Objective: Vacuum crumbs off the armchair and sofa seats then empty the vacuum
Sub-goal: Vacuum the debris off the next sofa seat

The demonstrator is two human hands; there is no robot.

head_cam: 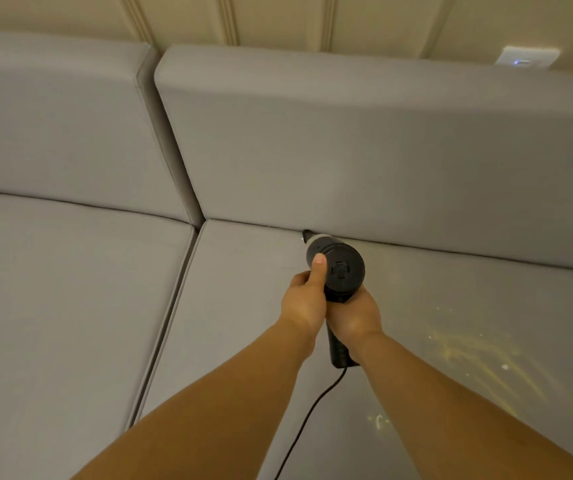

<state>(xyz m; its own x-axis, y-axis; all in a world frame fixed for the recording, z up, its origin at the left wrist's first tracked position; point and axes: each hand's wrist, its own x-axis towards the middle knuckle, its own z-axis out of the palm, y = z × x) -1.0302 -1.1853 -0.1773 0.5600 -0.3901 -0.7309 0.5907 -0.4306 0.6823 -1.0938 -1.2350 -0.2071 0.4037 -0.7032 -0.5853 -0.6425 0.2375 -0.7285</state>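
The vacuum point(338, 268) sat at the frame's center in the head view, its nozzle tip pressed into the crease where the sofa seat point(243, 289) met the back cushion point(347, 150). I saw my left hand point(304, 299) and right hand point(356, 315) both wrapped closed around it. Yellow crumbs point(479, 362) lay scattered lower right, its cord point(307, 417) trailing down.
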